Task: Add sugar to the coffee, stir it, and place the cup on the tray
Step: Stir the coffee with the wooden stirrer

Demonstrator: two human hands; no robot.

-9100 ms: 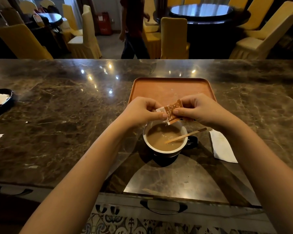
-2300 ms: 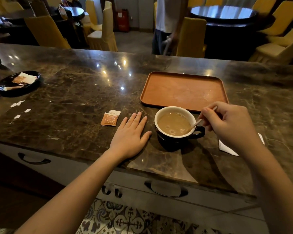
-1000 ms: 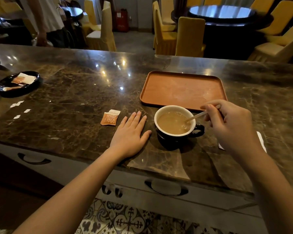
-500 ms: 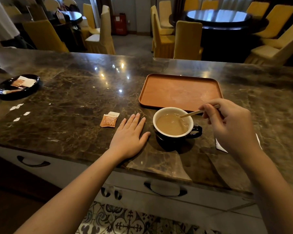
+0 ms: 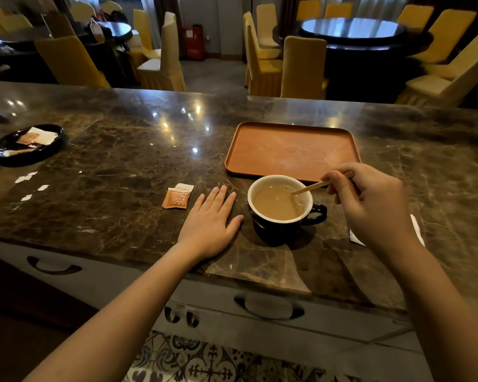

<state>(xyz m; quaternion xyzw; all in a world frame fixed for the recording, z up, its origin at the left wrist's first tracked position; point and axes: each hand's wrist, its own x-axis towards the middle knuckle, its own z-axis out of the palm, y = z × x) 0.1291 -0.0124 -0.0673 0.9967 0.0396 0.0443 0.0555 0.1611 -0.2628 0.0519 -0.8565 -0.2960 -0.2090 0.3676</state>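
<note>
A dark cup (image 5: 283, 228) with a white inside holds milky coffee and stands on the marble counter, its handle pointing right. My right hand (image 5: 370, 205) pinches a wooden stir stick (image 5: 312, 186) whose tip dips into the coffee at the cup's right side. My left hand (image 5: 209, 224) lies flat and open on the counter just left of the cup, not touching it. A torn orange sugar sachet (image 5: 177, 196) lies left of that hand. The orange tray (image 5: 290, 150) sits bare right behind the cup.
A white napkin (image 5: 415, 228) lies partly under my right wrist. A black dish (image 5: 25, 146) with sachets sits at far left, with white paper scraps (image 5: 29, 184) nearby. Yellow chairs and a round table stand beyond the counter. Drawer handles run along the front edge.
The sachet, torn over the cup earlier, now lies on the counter and my left hand rests flat. My right hand has been moving the stick around in the coffee.
</note>
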